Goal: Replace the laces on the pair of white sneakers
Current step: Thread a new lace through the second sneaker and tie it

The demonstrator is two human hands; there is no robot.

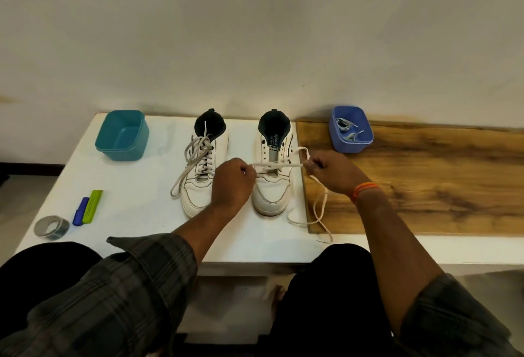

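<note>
With your left hand [233, 183] and right hand [333, 173] each pinching the soft, limp lace [279, 165] taut across the right sneaker [272, 169] on the counter [136, 203], grip near its stiff tips for threading.

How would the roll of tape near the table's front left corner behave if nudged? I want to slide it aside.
The roll of tape lies flat on the white table, so it would probably slide rather than roll. It looks like a thin, hollow ring, likely light. It sits close to the table's edge, so a push toward the person might drop it.
</note>
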